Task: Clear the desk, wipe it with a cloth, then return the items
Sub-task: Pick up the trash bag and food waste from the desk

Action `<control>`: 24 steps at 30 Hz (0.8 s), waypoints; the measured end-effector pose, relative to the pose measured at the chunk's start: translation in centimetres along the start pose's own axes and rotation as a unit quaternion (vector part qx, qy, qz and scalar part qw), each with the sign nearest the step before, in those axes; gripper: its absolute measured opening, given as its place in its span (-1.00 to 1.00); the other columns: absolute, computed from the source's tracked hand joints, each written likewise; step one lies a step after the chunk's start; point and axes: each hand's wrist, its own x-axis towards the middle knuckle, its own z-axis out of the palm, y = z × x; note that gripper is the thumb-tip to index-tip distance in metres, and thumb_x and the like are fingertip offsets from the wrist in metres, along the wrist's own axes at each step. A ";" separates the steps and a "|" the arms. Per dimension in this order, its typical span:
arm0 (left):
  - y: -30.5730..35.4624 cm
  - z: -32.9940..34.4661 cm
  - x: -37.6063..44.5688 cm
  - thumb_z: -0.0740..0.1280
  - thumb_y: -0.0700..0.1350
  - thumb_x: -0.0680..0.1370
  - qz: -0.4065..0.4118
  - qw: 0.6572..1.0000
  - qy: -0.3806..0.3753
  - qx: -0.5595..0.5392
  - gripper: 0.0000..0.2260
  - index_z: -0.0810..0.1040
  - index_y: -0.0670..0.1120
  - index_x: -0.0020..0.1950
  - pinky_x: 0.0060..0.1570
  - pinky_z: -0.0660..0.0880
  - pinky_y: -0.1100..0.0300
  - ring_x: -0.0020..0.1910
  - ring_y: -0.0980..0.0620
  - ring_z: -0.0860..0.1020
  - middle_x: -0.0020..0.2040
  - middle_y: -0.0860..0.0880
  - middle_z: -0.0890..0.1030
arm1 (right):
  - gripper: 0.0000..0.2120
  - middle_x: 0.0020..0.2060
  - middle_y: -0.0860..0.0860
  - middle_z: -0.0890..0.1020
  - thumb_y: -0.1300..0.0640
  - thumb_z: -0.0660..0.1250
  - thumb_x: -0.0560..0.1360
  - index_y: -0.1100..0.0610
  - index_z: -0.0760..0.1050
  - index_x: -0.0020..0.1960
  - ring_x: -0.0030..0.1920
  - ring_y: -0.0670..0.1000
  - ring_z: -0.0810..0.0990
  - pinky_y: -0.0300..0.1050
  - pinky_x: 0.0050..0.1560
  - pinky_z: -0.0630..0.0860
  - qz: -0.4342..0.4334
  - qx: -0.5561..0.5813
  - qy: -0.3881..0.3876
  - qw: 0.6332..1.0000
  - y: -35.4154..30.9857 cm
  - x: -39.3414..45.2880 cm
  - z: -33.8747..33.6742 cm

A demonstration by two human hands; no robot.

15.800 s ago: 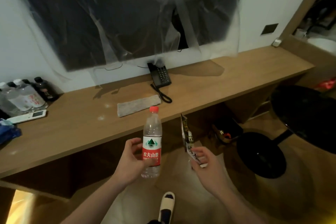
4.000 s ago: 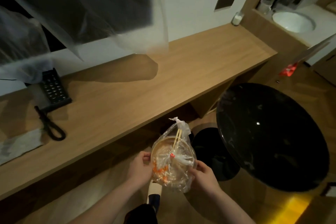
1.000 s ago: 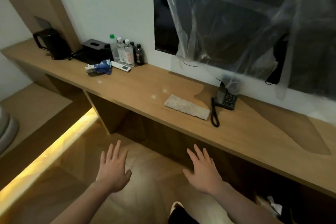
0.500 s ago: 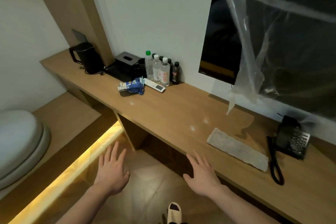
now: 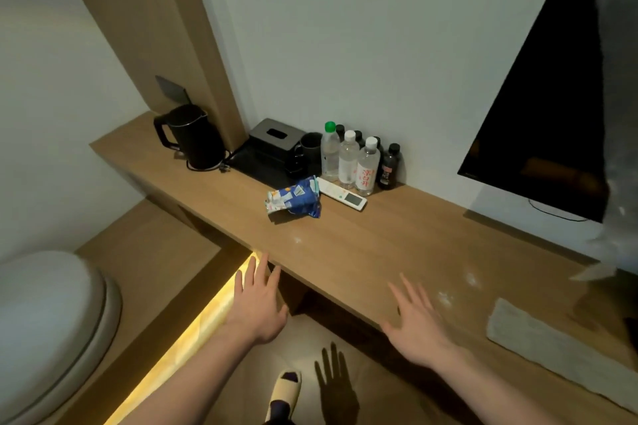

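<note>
Hands (image 5: 259,300) nearer desk (image 5: 362,252), cloth (image 5: 559,345) right

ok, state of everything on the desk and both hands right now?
left hand: open, empty
right hand: open, empty
cloth: flat on desk
snack bag: lying, crumpled
remote: lying flat
clear bottles: upright, capped
kettle: upright, lid shut

A dark wall-mounted television (image 5: 538,121) partly draped in clear plastic film (image 5: 618,86). A white rounded fixture (image 5: 45,328) at lower left. A glowing light strip (image 5: 179,348) under the step. A slippered foot (image 5: 284,390) on the floor.
</note>
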 end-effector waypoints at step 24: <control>-6.2 -3.7 21.8 0.35 0.08 0.59 0.132 0.989 -0.053 0.033 -0.26 0.10 -0.12 0.65 0.54 0.27 -0.11 0.61 -0.17 0.13 0.69 -0.06 -0.05 | -0.23 0.66 -0.18 -0.16 -0.25 0.27 0.60 -0.21 -0.07 0.66 0.66 0.03 -0.13 0.10 0.62 0.00 0.275 0.118 0.064 0.952 -9.6 -0.6 3.5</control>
